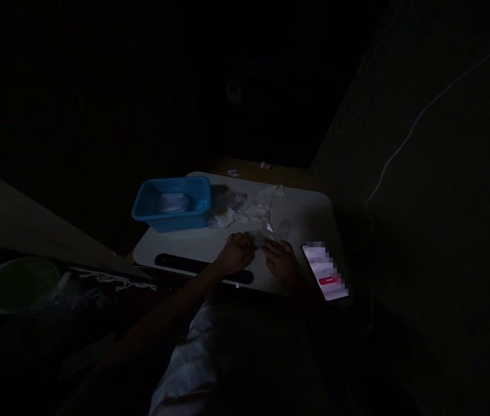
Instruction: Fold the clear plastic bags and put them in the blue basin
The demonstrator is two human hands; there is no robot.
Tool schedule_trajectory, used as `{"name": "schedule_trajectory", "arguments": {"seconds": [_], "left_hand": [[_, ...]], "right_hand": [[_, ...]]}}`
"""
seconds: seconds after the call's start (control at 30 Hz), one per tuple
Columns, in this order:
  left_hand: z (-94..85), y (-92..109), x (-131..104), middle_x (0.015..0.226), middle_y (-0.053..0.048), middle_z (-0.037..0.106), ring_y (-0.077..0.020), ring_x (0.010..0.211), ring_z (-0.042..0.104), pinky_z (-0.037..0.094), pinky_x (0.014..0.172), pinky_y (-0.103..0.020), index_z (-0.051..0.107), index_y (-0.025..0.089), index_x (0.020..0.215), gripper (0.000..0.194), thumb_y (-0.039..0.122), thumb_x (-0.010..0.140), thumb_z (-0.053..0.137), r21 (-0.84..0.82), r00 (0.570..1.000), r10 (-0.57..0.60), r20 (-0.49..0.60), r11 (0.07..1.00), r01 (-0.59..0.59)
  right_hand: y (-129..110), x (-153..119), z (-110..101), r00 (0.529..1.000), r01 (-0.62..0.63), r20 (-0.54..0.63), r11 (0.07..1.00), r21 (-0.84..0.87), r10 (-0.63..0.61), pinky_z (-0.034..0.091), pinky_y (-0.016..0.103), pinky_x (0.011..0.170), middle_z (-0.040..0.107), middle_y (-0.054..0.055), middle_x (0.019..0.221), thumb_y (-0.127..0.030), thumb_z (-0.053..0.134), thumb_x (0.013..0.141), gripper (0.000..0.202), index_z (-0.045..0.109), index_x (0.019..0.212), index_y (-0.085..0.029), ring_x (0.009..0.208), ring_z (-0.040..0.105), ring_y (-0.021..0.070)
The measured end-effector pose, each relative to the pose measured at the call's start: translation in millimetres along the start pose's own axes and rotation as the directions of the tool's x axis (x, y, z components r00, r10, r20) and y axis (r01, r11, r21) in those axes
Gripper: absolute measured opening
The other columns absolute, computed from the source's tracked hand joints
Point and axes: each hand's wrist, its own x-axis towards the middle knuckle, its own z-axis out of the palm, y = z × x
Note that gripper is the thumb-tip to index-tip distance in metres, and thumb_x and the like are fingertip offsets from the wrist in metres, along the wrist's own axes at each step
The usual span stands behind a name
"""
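Observation:
In dim light, a clear plastic piece [259, 236], perhaps a bag, lies on the white tabletop [314, 216] between my hands. My left hand [238, 252] is closed, its curled fingertips at the near left edge of the plastic. From the right, my right hand [280, 260] rests on the plastic with its fingers stretched out and lying fairly flat. Just beyond both hands, more crumpled clear plastic pieces [264, 199] are spread over the table. Darkness hides the fine detail of the fingertips.
A blue basin [175, 222] with plastic packets [173, 202] inside stands at the table's left. A lit phone [325, 274] lies at the right edge. A dark slot [184, 263] runs along the near edge. A white cable [405, 138] hangs along the right wall. A green basket [23, 283] sits lower left.

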Motion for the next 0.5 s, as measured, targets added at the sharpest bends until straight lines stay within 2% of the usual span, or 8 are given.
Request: {"name": "schedule_trajectory", "arguments": {"seconds": [0.13,0.2,0.33,0.5], "left_hand": [[-2.7,1.3,9.4,0.125,-0.008,0.047,-0.0264,0.105,0.04,0.033,0.086,-0.044,0.064,0.022,0.104,0.028,0.031,0.082,0.048,0.049,0.999,-0.011,-0.039,0.999,0.013],[-4.0,-0.5,18.1,0.132,-0.007,0.043,-0.0279,0.109,0.038,0.031,0.088,-0.045,0.06,0.022,0.11,0.032,0.033,0.083,0.047,0.066,0.999,-0.019,-0.03,0.998,0.021],[-5.1,-12.1,41.3,0.123,-0.008,0.052,-0.0281,0.108,0.04,0.031,0.088,-0.046,0.052,0.021,0.12,0.038,0.033,0.085,0.044,0.074,0.995,-0.104,-0.008,0.992,0.104],[-5.1,-32.0,63.6,0.12,-0.011,0.053,-0.0294,0.109,0.042,0.032,0.088,-0.047,0.057,0.018,0.112,0.033,0.025,0.081,0.048,0.156,0.987,-0.16,0.017,0.976,0.155]], "right_hand": [[-0.2,0.5,0.8,1.0,-0.003,-0.011,1.0,-0.002,0.003,0.022,0.044,0.102,0.054,0.007,0.126,-0.012,0.041,0.081,0.04,0.053,0.118,-0.02,0.119,0.045,0.0183],[-0.1,0.8,1.3,1.0,-0.005,-0.017,1.0,-0.003,0.005,0.022,0.044,0.101,0.054,0.007,0.126,-0.012,0.041,0.081,0.04,0.053,0.118,-0.021,0.118,0.045,0.0182],[-0.2,1.0,2.0,1.0,-0.003,-0.021,1.0,-0.006,0.003,0.022,0.043,0.102,0.052,0.007,0.128,-0.013,0.042,0.081,0.04,0.053,0.118,-0.022,0.119,0.045,0.0184],[-1.4,1.0,1.8,1.0,-0.01,-0.004,1.0,-0.012,0.01,0.023,0.043,0.101,0.052,0.007,0.128,-0.013,0.042,0.082,0.038,0.053,0.117,-0.022,0.119,0.044,0.0179]]}}
